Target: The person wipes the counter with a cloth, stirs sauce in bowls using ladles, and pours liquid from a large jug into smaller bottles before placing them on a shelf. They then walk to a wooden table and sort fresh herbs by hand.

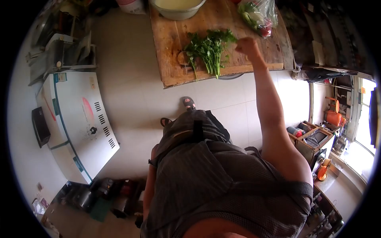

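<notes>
On the wooden table (174, 71) lies a bunch of leafy green herbs (210, 49), its stems pointing toward me. My right hand (247, 47) reaches over the table just right of the bunch, near the leaf tips. Its fingers are curled closed; what is in them, if anything, is too small to make out. A clear plastic bag (260, 18) with green vegetables and something red in it rests beyond that hand. At my left side the arm hangs down, and the left hand is out of sight.
A pale basin (178, 10) with yellowish contents stands at the table's far left. A white refrigerator (85, 119) is to the left. Wooden shelving (315, 139) with household items stands at the right. My sandalled foot (188, 103) is on the tiled floor before the table.
</notes>
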Available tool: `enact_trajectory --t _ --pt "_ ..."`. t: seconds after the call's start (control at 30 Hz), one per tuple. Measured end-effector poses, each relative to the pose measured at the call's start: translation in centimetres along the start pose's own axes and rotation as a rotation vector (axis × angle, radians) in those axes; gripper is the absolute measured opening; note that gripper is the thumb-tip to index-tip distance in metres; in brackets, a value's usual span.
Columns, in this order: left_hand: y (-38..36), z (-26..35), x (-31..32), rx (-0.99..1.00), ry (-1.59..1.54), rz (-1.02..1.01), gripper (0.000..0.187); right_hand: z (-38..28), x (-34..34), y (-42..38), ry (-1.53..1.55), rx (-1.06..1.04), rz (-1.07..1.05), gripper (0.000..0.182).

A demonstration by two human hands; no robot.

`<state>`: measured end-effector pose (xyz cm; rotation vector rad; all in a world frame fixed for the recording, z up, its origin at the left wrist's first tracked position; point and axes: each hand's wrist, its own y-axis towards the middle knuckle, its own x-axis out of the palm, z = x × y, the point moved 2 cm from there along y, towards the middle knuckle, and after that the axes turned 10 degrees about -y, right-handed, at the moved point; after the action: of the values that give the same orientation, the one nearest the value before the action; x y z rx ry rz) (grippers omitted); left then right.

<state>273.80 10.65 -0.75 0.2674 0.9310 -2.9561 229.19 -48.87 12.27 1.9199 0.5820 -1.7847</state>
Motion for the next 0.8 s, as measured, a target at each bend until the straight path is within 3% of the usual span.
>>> enact_trajectory --t 0.07,0.1,0.17,0.27,0.33,0.37,0.4,0.43,0.47,0.53,0.63,0.8 --pt "0.0 0.2 0.1 -0.004 0.000 0.002 0.035 0.7 -2.6 1.5 0.628 0.411 0.033 0.008" --pt "0.0 0.2 0.2 -0.008 0.002 0.002 0.035 2.0 -2.8 2.3 0.698 0.357 0.126 0.009" --pt "0.0 0.4 0.3 -0.011 0.003 0.005 0.035 -1.0 -6.6 2.8 1.392 0.793 0.300 0.013" --pt "0.0 0.4 0.5 -0.017 -0.006 0.018 0.035 -3.0 -5.2 1.1 1.380 0.807 0.458 0.014" --pt "-0.2 0.4 0.5 -0.023 -0.009 0.022 0.035 -3.5 -0.4 -1.5 1.305 0.843 0.413 0.016" --pt "-0.2 0.5 0.5 -0.025 -0.012 0.025 0.035 -3.9 2.1 -2.8 0.929 0.957 0.258 0.017" --pt "-0.2 0.7 0.5 -0.028 -0.013 0.029 0.035 -3.7 6.5 -4.4 0.897 0.921 0.208 0.020" --pt "-0.3 0.6 0.4 -0.029 -0.013 0.030 0.035 -4.4 8.3 -5.6 0.660 0.847 0.045 0.019" --pt "-0.4 0.6 0.3 -0.031 -0.012 0.029 0.035 -5.4 9.8 -6.6 0.435 0.830 0.016 0.023" --pt "-0.4 0.8 0.2 -0.037 -0.010 0.028 0.035 -7.3 9.9 -8.4 0.140 0.807 0.192 0.019" --pt "-0.5 0.9 -0.1 -0.041 -0.002 0.019 0.034 -10.8 6.8 -8.0 0.190 0.732 0.128 0.019" --pt "-0.3 1.0 -0.1 -0.039 0.003 0.009 0.034 -13.2 8.5 -6.7 0.154 0.737 -0.088 0.027"
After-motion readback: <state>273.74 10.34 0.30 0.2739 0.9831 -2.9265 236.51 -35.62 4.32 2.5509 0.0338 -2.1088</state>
